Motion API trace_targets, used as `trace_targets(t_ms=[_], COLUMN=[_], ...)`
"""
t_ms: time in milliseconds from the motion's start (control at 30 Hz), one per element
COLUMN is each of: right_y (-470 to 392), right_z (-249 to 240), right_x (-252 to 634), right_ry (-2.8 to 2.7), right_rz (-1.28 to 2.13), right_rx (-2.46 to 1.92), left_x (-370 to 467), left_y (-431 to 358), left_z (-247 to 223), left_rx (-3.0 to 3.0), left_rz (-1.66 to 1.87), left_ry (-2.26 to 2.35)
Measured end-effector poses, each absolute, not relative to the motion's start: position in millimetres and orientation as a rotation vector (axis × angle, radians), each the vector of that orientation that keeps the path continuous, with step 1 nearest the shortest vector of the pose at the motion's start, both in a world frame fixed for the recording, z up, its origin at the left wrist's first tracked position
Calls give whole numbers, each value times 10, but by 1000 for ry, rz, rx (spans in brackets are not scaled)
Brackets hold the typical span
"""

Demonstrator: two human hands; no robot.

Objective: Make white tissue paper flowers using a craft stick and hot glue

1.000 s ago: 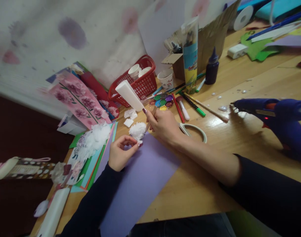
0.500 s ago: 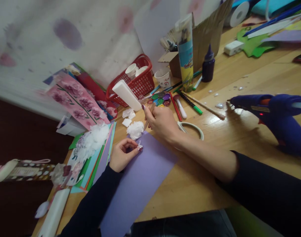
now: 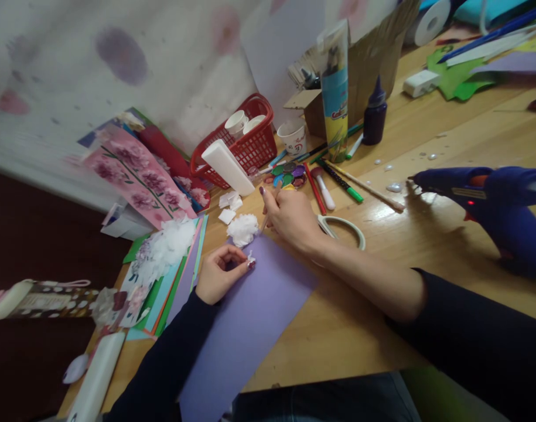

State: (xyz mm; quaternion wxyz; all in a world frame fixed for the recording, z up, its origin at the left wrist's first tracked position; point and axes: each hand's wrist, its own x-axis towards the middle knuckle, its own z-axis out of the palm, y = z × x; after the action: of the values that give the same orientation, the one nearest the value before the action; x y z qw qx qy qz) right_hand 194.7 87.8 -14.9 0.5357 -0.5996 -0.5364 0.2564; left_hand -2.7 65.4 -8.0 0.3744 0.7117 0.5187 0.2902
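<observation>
My left hand [image 3: 220,275] pinches a small twisted piece of white tissue paper [image 3: 251,256] between thumb and fingertip, just above a purple sheet of paper [image 3: 254,310]. In my right hand [image 3: 294,218] is a thin brownish stick [image 3: 264,225], pointing down and partly hidden by the fingers; whether it is a brush or a pencil I cannot tell. The stick's lower end is close to a ruffled white paper flower [image 3: 243,230] at the top edge of the purple sheet. Several small white paper squares [image 3: 231,201] lie behind the flower.
A blue glue gun [image 3: 474,193] with a red light rests at the right. White-handled scissors [image 3: 344,230] lie beside my right wrist. Behind are a red basket [image 3: 256,143], a paper cup [image 3: 293,138], markers [image 3: 340,180] and a purple bottle [image 3: 375,120]. Coloured sheets [image 3: 180,293] are stacked at left.
Both hands keep nearly the same pose and hold the same things. The view has shifted very slightly.
</observation>
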Motion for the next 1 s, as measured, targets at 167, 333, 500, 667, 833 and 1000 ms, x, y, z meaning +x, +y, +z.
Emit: trace_targets(t_ms=[167,333,500,667,833,1000], right_y=[906,934,940,919,920,953], right_z=[-188,-184,-170,-139,-126,-152], right_x=[1938,1943,1934,1933,1946,1950], right_ry=[-1144,-1003,-963,-933,-947,-985], right_rz=[832,993,1037,1098,1099,1066], right_rx=[-1319,-1207,-1164,-1113,-1153,-1205], left_x=[-39,-58,-94,-126,-56,55], left_y=[645,645,663,671,663,669], left_z=[-102,-124,-161,-182,-94,-49], left_rx=[1802,1816,1821,1837,1785,1854], left_rz=[782,790,794,791,779,846], left_ry=[1323,1332,1326,1309,1327,1396])
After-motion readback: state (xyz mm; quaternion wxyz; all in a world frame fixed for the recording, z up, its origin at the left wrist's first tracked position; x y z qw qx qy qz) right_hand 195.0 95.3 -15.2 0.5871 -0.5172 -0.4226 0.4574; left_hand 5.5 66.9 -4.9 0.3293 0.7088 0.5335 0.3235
